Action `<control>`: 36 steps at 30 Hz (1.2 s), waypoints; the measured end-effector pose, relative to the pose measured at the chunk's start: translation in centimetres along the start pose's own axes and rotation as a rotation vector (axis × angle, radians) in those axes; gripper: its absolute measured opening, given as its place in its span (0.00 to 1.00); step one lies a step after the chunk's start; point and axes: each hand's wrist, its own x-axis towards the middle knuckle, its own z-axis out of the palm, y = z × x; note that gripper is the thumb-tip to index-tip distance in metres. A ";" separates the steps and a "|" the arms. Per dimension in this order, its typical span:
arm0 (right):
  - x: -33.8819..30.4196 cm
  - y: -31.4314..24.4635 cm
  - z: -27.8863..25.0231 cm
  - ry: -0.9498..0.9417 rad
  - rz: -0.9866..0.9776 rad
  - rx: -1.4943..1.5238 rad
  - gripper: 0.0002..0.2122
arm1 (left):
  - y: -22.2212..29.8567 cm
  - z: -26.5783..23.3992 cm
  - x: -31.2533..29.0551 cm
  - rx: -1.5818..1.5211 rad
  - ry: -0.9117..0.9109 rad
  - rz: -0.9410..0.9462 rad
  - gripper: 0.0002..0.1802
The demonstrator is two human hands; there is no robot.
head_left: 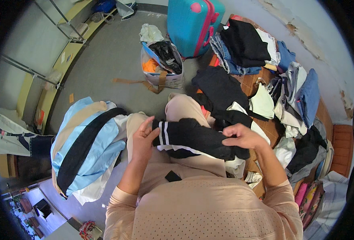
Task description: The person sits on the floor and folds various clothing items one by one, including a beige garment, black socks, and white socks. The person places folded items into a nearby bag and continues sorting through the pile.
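Note:
Across my lap lies a black garment (195, 138) with two white stripes near its left end. It looks folded or bunched lengthwise, and its exact kind cannot be made out. My left hand (142, 138) pinches the striped end between thumb and fingers. At the other end my right hand (245, 137) is closed on the dark cloth, thumb and fingers pointing inward. A strip of white cloth shows along the garment's lower edge. Beneath it are my beige trouser legs (185, 110), and a small black square patch (173, 176) lies near my waist.
Draped clothes in light blue satin (101, 140) and black hang at my left. Folded jeans and a black stack (247, 44) lie on the wooden bench (261, 106) at right, among loose garments. Ahead stand a stuffed bag (173, 80) and a teal suitcase (189, 28).

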 end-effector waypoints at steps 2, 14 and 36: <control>0.9 2.4 1.6 0.018 0.140 -0.122 0.13 | -2.0 -1.2 -0.4 0.253 -0.003 -0.010 0.24; -1.5 6.0 1.9 0.041 0.269 0.281 0.04 | -3.9 -2.2 0.3 0.373 -0.068 -0.096 0.23; -3.5 -4.2 1.1 0.314 -0.031 0.725 0.13 | 4.5 10.1 -3.4 0.656 -0.636 0.568 0.38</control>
